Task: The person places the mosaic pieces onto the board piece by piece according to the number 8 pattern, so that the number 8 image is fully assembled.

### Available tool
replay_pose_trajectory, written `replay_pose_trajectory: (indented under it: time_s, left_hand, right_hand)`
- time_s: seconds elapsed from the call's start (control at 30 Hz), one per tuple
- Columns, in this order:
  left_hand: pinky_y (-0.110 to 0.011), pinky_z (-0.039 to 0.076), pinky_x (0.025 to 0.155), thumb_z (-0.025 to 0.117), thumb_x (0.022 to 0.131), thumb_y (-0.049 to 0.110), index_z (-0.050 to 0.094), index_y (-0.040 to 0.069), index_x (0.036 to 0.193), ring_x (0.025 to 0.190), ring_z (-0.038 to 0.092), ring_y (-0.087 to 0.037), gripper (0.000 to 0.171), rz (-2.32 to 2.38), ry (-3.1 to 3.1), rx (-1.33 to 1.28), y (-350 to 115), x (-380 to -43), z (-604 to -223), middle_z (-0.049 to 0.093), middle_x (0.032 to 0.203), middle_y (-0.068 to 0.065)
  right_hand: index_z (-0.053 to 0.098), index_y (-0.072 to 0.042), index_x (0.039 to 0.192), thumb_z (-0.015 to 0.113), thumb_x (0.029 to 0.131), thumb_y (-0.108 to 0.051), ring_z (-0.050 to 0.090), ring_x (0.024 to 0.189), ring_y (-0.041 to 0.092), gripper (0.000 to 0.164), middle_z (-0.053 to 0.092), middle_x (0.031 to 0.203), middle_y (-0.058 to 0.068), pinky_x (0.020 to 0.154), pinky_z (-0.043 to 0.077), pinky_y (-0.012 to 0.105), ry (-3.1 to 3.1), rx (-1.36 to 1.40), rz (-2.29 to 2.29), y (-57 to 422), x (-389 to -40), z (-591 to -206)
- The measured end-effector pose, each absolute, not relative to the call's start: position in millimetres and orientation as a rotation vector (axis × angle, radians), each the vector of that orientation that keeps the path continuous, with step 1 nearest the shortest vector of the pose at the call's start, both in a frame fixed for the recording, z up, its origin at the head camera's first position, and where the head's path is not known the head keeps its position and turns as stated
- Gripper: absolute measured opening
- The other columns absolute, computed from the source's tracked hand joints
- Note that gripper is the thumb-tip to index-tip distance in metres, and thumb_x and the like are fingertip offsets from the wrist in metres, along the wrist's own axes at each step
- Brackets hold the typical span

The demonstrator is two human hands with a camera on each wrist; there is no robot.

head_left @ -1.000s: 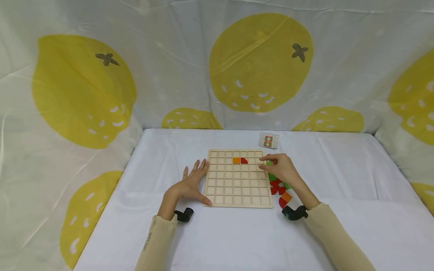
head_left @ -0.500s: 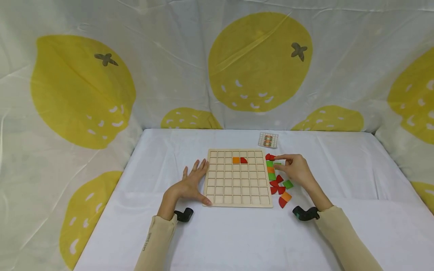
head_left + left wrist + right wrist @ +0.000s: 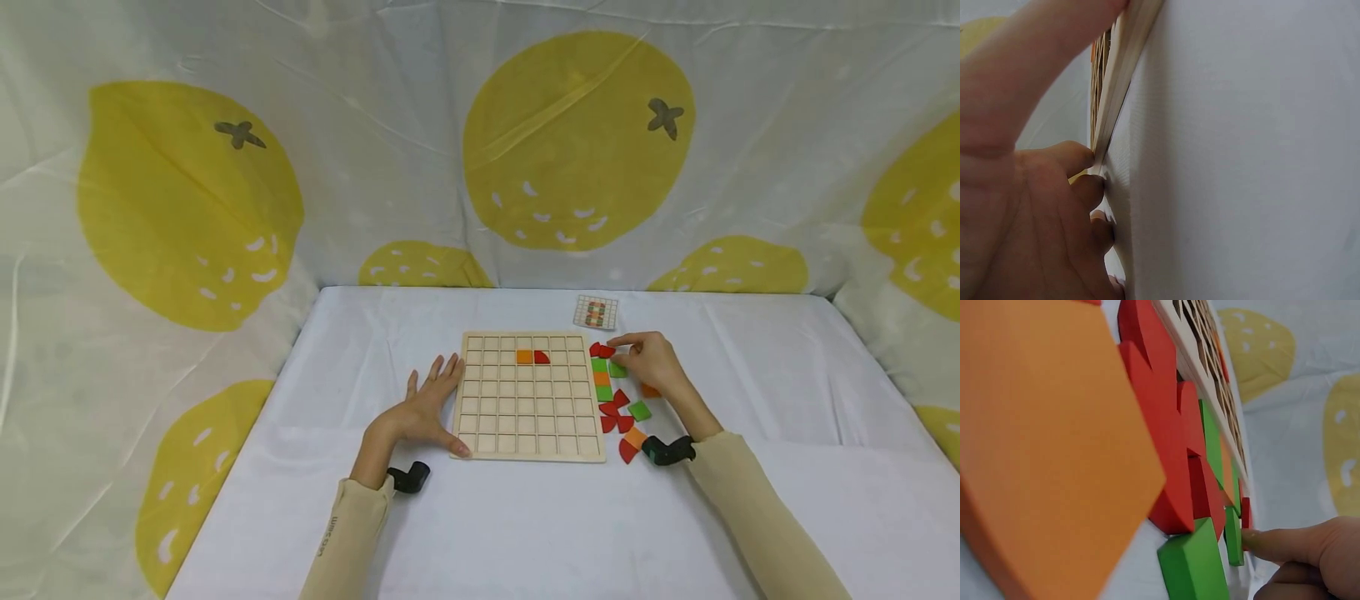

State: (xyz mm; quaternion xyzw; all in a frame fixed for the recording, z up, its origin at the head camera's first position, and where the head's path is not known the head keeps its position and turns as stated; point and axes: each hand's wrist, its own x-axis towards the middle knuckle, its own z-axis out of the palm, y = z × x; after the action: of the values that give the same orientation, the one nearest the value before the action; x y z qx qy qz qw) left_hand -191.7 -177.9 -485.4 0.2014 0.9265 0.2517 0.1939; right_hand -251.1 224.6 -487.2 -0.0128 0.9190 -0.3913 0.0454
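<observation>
Board [image 3: 536,406] on white cloth [image 3: 517,533], lemon-print backdrop [image 3: 382,150]

The right hand [image 3: 649,367] has moved off the board [image 3: 517,404]. Just right of the board, it touches a red piece [image 3: 606,352].

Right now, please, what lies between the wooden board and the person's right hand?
In the head view, red pieces, green squares and an orange square lie between the board and the right hand.
</observation>
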Motion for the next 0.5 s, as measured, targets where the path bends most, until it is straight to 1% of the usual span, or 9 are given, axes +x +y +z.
replay_pose_trajectory:
  time_s: [0.17, 0.3, 0.5]
  left_hand:
    - [-0.068, -0.014, 0.125, 0.098, 0.062, 0.05, -0.001, 0.01, 0.167, 0.162, -0.017, -0.032, 0.149, 0.692, 2.599, 0.566, -177.0, -191.4, -486.4, -0.009, 0.176, -0.007]
    - [-0.069, -0.013, 0.125, 0.098, 0.062, 0.049, 0.0, 0.009, 0.167, 0.162, -0.016, -0.034, 0.149, 0.697, 2.607, 0.572, -176.5, -191.1, -486.3, -0.008, 0.176, -0.008]
    - [-0.069, -0.013, 0.125, 0.098, 0.061, 0.05, 0.001, 0.009, 0.167, 0.162, -0.015, -0.034, 0.149, 0.696, 2.61, 0.572, -176.6, -191.3, -485.5, -0.008, 0.176, -0.009]
  right_hand:
    - [0.077, 0.0, 0.115, 0.072, 0.095, -0.016, 0.042, 0.055, 0.018, 0.026, 0.043, 0.059, 0.0, 0.05, 0.03, 0.025, 2.805, -0.04, -1.199, 224.3, -253.0, -489.9]
    - [0.078, 0.001, 0.109, 0.075, 0.094, -0.018, 0.042, 0.056, 0.018, 0.024, 0.043, 0.059, -0.001, 0.05, 0.03, 0.025, 2.797, -0.027, -1.208, 223.7, -251.3, -490.4]
    - [0.078, 0.0, 0.107, 0.076, 0.093, -0.021, 0.041, 0.056, 0.017, 0.025, 0.041, 0.058, -0.001, 0.051, 0.03, 0.025, 2.766, -0.034, -1.173, 224.7, -246.7, -487.5]
